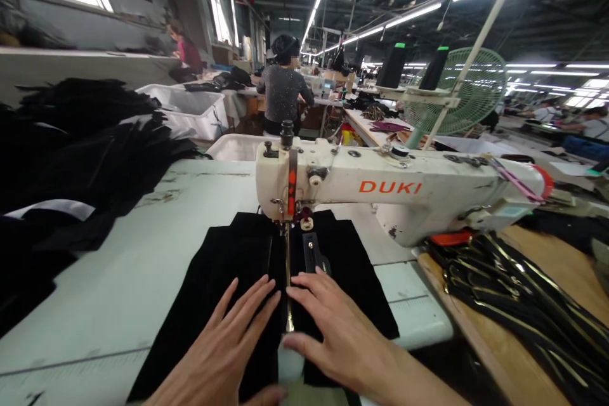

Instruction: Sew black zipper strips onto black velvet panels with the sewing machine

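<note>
On the sewing table (114, 292), black fabric (223, 260)

Green fan (454, 92) — white plastic bin (183, 108), co-worker (283, 89) at far table

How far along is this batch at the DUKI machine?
Done: unclear; the black fabric heap on the far left could be finished or unsewn. In hand: the left hand and right hand lie flat on a black panel, either side of a gold-edged strip under the DUKI sewing machine. Left: gold-edged black strips lie heaped on the wooden board.
</note>
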Demonstrator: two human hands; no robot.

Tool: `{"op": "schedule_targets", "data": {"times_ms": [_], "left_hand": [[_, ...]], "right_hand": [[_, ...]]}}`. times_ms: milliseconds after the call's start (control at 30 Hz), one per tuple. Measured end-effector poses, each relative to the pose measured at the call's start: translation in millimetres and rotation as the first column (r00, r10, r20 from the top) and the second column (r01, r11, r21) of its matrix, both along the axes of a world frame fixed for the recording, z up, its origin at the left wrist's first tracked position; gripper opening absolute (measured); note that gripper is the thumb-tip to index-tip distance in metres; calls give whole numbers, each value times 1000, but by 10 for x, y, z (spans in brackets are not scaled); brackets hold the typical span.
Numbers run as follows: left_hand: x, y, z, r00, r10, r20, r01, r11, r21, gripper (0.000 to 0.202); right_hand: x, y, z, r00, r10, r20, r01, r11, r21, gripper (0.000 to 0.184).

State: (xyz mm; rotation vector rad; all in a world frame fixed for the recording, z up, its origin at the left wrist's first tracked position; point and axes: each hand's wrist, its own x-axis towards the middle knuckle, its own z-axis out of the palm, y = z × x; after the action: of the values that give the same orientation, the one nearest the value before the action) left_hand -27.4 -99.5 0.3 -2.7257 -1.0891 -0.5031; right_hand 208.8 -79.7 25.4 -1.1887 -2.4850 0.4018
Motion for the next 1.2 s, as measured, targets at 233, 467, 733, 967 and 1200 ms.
{"op": "schedule_targets", "data": {"times_ms": [233, 467, 733, 967, 1200], "left_hand": [[-56, -42, 18, 973, 56, 226, -52, 998, -25, 31], [-99, -8, 360, 945, 127, 303, -142, 989, 29, 35], [50, -101, 319, 992, -67, 104, 46, 979, 196, 28], [164, -181, 160, 980, -68, 188, 32, 981, 192, 25], [268, -179, 7, 940, -57, 336, -19, 976, 218, 28]], "right_hand": [[-2, -116, -313, 996, 86, -31, -75, 965, 252, 35], [127, 133, 149, 986, 148, 81, -166, 936, 311, 15], [-138, -176, -231, 946, 110, 306, -260, 820, 509, 35], [-143, -279, -423, 998, -5, 62, -19, 924, 382, 38], [-218, -346, -488, 1000, 7, 9, -10, 850, 527, 45]]}}
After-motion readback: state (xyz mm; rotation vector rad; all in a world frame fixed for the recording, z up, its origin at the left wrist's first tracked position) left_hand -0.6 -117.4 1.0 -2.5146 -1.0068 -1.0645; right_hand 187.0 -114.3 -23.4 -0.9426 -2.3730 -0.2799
